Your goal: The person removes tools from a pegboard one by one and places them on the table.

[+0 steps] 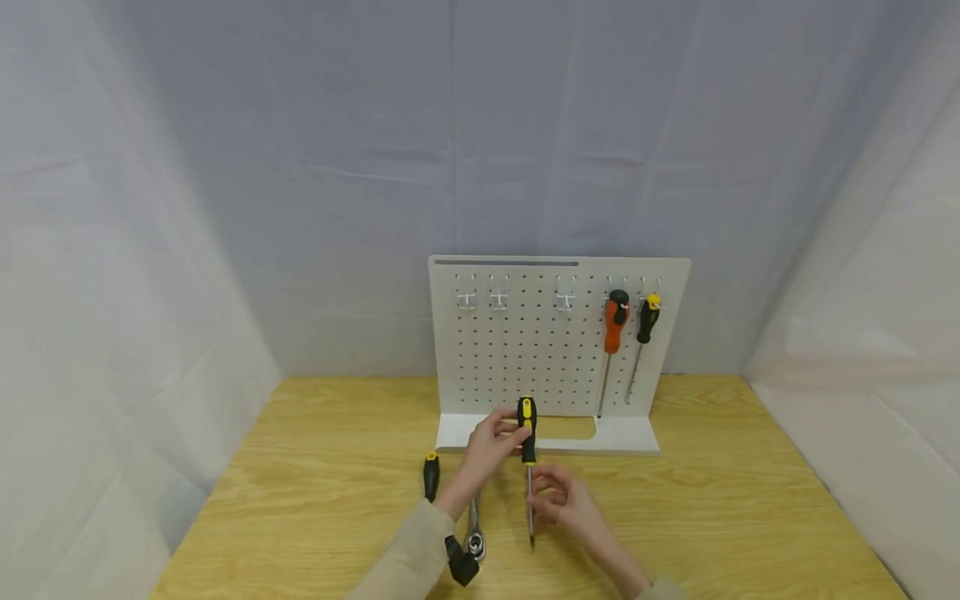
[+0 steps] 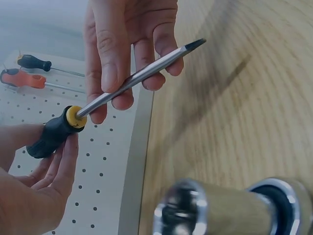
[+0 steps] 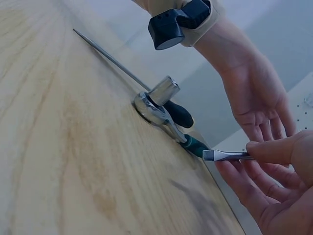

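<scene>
Screwdriver handle (image 1: pixel 527 417) partly behind left thumb (image 1: pixel 517 437)

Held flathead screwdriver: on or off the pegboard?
Off. The flathead screwdriver is clear of the hooks; the left hand grips its handle, the right hand pinches its shaft.

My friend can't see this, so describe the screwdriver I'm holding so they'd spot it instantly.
Find the white pegboard on the wooden table. In front of it, the left hand grips a black-and-yellow screwdriver by its handle, and the right hand pinches its shaft. Only this one is held: the orange-handled screwdriver and its yellow-topped black neighbour hang on the board.
</scene>
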### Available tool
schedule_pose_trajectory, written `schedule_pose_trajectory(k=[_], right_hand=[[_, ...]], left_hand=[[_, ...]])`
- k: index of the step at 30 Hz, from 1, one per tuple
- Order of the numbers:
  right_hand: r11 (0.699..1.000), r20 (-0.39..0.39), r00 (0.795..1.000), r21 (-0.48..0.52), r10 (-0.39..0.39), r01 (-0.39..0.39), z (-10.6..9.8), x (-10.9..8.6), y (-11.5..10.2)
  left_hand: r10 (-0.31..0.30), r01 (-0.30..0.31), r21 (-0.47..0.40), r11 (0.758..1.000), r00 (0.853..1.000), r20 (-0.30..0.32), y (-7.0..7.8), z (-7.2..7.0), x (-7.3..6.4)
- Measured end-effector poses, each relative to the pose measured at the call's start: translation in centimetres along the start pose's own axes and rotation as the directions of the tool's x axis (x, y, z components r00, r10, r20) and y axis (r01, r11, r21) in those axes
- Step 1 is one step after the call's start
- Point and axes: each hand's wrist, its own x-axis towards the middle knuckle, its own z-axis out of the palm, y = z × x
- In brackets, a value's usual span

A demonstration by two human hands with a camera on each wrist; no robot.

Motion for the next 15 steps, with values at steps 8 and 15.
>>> schedule_pose_trajectory(k=[8,15], right_hand=[[0.999,0.028,0.998,0.019,0.049,-0.050,0.5,-0.7,0.8],[0.998,0.048,0.997,-0.002,0.066,-0.066,0.7,-1.3,1.1]], left_hand=[[-0.045,0.045,-0.013,0.999,0.999,0.005,-1.0,-0.2,-0.9],[-0.063,0.063,-0.002,0.998,0.998,0.018,-1.6,-0.3,-1.4]])
